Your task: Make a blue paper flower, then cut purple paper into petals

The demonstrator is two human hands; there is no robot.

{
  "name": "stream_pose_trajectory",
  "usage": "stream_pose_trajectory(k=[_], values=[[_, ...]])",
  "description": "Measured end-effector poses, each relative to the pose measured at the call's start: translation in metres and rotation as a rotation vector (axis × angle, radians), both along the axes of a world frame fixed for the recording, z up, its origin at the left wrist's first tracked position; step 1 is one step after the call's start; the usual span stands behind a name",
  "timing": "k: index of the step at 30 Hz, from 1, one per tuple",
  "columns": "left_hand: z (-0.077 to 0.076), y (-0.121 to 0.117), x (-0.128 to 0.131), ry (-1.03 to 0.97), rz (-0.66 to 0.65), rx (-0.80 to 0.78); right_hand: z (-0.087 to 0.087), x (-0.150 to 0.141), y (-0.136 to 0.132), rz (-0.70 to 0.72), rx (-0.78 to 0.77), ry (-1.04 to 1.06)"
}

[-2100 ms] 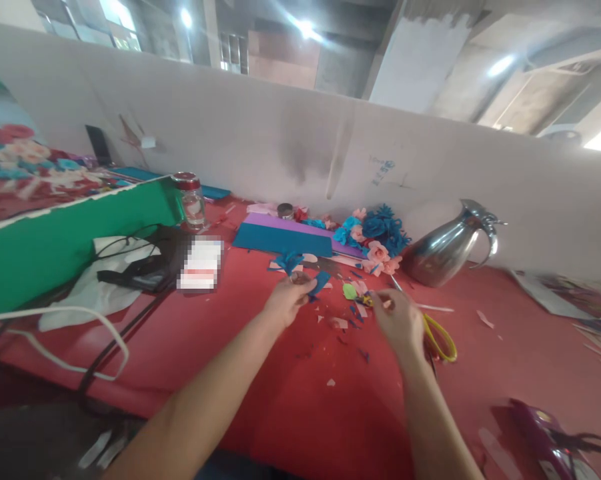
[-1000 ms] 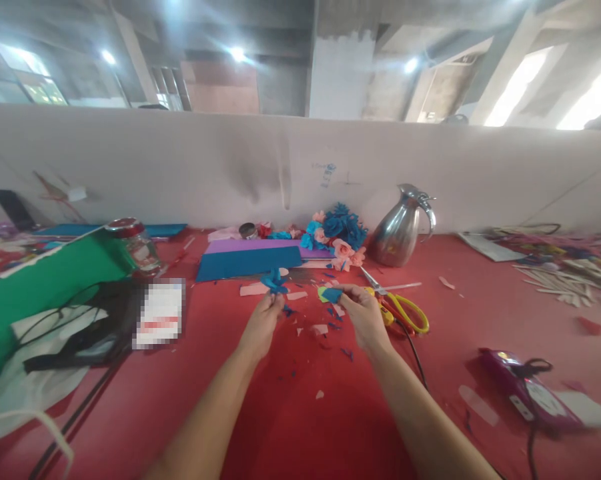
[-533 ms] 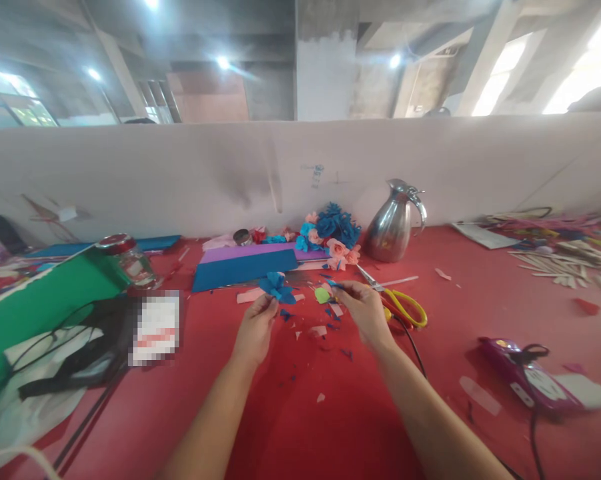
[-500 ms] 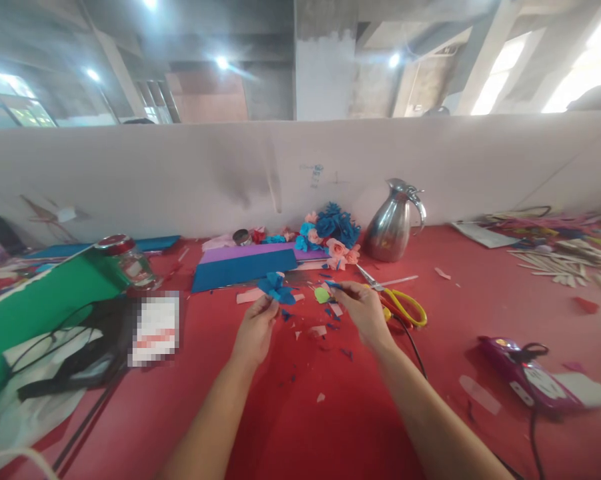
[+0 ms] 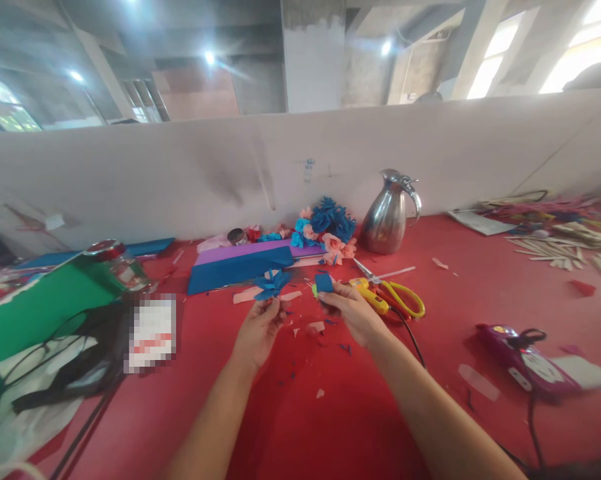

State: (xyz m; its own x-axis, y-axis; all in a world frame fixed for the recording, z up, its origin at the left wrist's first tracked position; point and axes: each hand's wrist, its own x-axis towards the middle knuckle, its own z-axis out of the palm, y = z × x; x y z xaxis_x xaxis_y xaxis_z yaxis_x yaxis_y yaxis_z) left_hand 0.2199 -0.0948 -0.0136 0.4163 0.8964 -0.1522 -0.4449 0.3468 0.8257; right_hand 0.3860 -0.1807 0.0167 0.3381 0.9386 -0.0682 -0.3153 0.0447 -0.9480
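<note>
Left of the steel jug point(image 5: 387, 219), a paper flower point(image 5: 271, 287) is pinched by the left hand point(image 5: 260, 328), blue paper point(image 5: 323, 283) by the right hand point(image 5: 355, 312). Room behind it is bounded by a partition point(image 5: 155, 180).

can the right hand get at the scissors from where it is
Likely yes: the scissors lie close by, mostly uncovered. But the right hand is holding blue paper, and a yellow corded tool lies in between.
</note>
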Motion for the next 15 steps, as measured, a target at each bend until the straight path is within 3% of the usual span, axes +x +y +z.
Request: stream_pose_trajectory(k=[4,8,15], values=[[-0.002,-0.001,0.002,0.019,-0.002,0.043,-0.003,-0.012,-0.001,0.153,-0.084,0.175],[0.003,-0.005,-0.001,0.058,-0.058,0.067,-0.008,-0.022,0.000,0.272,-0.250,0.187],[0.009,-0.005,-0.008,0.116,-0.176,-0.011,-0.004,-0.022,0.000,0.318,-0.309,0.206]])
